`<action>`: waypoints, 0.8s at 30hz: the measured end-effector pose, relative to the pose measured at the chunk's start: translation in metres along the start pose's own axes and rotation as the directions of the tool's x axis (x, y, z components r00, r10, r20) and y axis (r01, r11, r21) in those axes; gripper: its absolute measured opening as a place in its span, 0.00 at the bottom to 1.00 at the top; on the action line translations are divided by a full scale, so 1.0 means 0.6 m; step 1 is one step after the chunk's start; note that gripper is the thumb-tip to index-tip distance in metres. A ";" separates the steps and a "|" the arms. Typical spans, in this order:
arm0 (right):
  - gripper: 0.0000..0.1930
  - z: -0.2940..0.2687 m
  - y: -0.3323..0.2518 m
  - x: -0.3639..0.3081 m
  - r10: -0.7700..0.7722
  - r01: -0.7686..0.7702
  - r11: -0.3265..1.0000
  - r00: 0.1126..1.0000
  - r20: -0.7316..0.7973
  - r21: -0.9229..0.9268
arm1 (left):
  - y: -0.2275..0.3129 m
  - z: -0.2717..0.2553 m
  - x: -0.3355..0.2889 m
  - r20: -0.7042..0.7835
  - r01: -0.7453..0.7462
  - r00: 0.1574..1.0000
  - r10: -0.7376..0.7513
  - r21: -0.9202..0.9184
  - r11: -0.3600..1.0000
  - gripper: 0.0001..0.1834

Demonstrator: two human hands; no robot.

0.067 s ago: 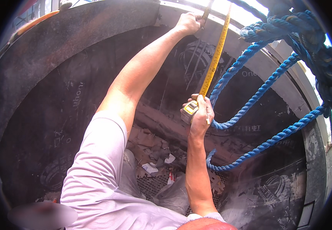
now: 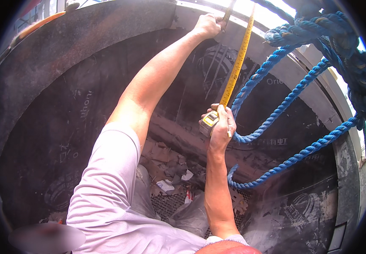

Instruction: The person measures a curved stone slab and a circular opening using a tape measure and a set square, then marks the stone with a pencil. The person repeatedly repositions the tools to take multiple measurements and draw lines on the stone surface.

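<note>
My right hand [image 2: 222, 125] is closed round a tape measure [image 2: 210, 120] with a clear and yellow case. Its yellow blade [image 2: 237, 67] runs up and away past the top edge of the view. Out at the far rim, my left hand [image 2: 208, 26] is closed on a narrow brownish strip [image 2: 227, 16], which looks like the other end of the same blade; the bend between is out of view. A small pale stub [image 2: 229, 134] sticks out beside my right palm; what it is I cannot tell.
Blue ropes [image 2: 293, 95] hang in loops at the right from a thick knot [image 2: 335, 29]. Dark marked panels [image 2: 85, 106] curve around me under a grey rim [image 2: 77, 36]. Torn paper and scraps [image 2: 166, 158] lie below, beside a dark mesh [image 2: 166, 204].
</note>
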State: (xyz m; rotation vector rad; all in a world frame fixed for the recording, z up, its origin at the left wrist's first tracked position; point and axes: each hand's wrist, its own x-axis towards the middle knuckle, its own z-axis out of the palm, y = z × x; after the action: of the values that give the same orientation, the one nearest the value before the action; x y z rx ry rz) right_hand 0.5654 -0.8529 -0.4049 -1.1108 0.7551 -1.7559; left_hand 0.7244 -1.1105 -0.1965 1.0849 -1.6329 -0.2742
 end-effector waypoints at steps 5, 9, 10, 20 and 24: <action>0.12 0.006 -0.002 0.005 0.000 0.000 1.000 1.000 0.002 0.005 | 0.008 -0.008 0.001 -0.019 0.004 1.000 -0.004 0.002 1.000 0.22; 0.12 0.007 -0.002 0.007 0.002 -0.002 1.000 1.000 -0.003 0.000 | 0.007 -0.008 0.000 -0.029 -0.031 0.999 0.032 0.031 0.999 0.22; 0.12 0.006 -0.002 0.007 0.002 -0.002 1.000 1.000 -0.005 -0.001 | 0.006 -0.007 0.000 -0.021 -0.033 0.999 0.034 0.025 0.999 0.22; 0.12 0.007 -0.002 0.006 -0.005 0.005 1.000 1.000 -0.006 0.003 | -0.005 -0.002 0.006 -0.024 -0.030 0.999 0.030 -0.007 1.000 0.22; 0.12 0.007 -0.001 0.006 -0.006 0.006 1.000 1.000 -0.003 0.007 | -0.006 0.000 0.008 -0.064 -0.121 0.990 0.125 0.068 0.990 0.18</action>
State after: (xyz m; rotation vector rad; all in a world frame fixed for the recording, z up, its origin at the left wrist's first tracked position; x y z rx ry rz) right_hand 0.5680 -0.8561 -0.4013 -1.1067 0.7481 -1.7641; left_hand 0.7264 -1.1162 -0.1955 1.0258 -1.6495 -0.1031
